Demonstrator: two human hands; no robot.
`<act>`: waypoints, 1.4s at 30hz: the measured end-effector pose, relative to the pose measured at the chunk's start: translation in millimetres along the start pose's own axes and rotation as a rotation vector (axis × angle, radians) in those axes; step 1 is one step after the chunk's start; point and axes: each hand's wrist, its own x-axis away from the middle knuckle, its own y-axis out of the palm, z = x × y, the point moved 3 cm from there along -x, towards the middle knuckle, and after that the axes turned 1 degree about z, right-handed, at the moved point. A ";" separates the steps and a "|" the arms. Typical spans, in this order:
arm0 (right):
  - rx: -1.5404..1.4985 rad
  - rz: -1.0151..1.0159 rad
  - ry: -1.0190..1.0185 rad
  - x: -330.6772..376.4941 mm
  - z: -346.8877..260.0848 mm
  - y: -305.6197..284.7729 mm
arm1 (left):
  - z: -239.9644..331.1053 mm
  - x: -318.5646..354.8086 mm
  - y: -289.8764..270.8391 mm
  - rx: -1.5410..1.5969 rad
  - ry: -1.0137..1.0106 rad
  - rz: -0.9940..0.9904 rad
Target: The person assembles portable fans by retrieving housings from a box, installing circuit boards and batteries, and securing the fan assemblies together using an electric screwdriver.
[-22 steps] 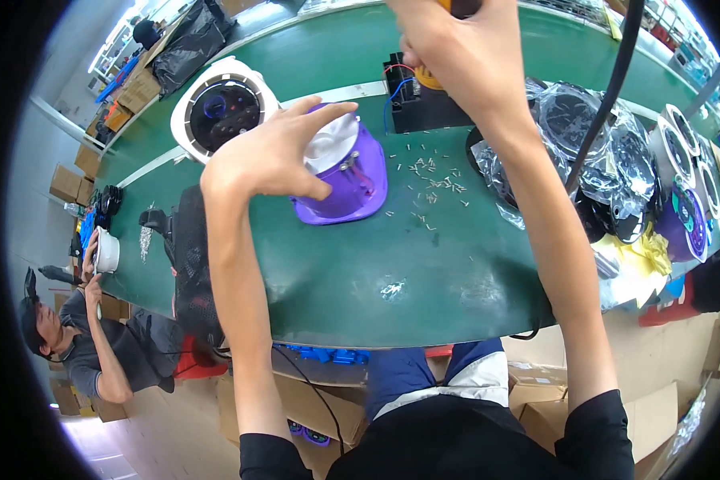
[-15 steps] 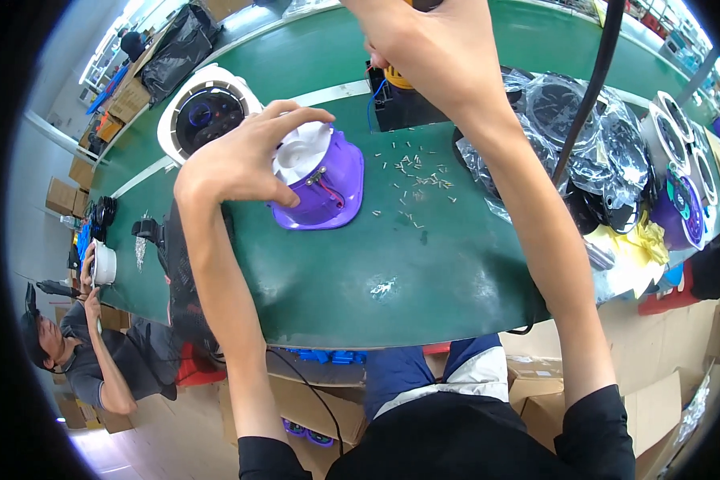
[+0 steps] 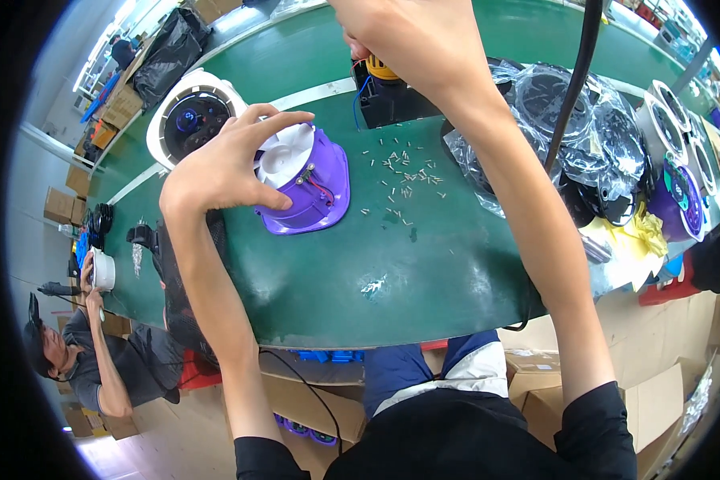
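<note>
— My left hand (image 3: 236, 164)?
— Spread across the purple housing (image 3: 328, 166), left of centre, partly covering it.
— My right hand (image 3: 412, 32)?
— Cropped at the top edge, overlapping a yellow object (image 3: 381, 69); grip, I cannot tell.

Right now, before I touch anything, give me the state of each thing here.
Left hand: fingers spread about the purple housing; grip unclear.
Right hand: partly out of frame by the yellow tool; grip hidden.
Purple housing: standing, white inside exposed.
Screws: loose, scattered.
Black discs: in clear plastic.
Carton: flap open.
</note>
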 end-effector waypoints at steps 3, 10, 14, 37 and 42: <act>0.021 -0.015 0.036 0.0 -2.4 0.8 | 8.7 8.2 6.6 -0.072 0.015 0.066; 0.020 0.099 0.074 -5.4 -3.0 -15.6 | -16.3 50.3 75.0 0.130 -0.079 0.651; 0.000 0.063 0.086 -14.4 0.9 -29.1 | -19.7 69.7 118.5 0.399 -0.203 0.727; 0.190 0.056 0.136 -20.5 -2.7 -59.9 | -38.1 -73.1 132.9 0.224 -0.127 0.756; 0.247 0.022 0.246 -17.4 -22.8 -57.9 | 29.1 -43.8 151.6 0.062 -0.006 0.503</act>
